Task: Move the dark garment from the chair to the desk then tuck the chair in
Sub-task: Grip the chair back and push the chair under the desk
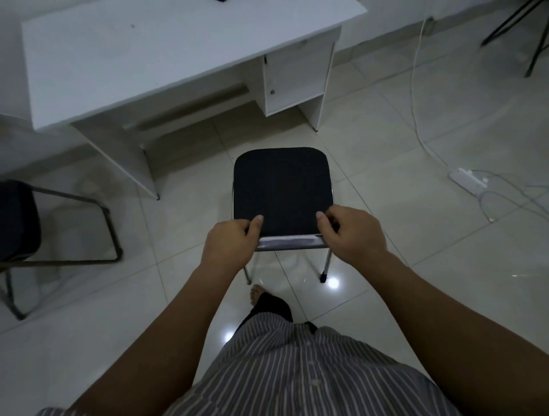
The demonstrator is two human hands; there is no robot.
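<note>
A chair (281,190) with a black square seat and chrome frame stands on the tiled floor, a short way in front of the white desk (154,56). My left hand (230,245) grips the chair's near left corner, thumb on the seat. My right hand (349,237) grips the near right corner the same way. Nothing lies on the seat. A small dark shape (220,1) shows at the desk's far edge, cut off by the frame; I cannot tell what it is.
A second dark chair (20,219) with a metal sled frame stands at the left. A white power strip (468,181) with cables lies on the floor at the right. Black stand legs (531,38) are at the top right. My bare foot (257,292) is behind the chair.
</note>
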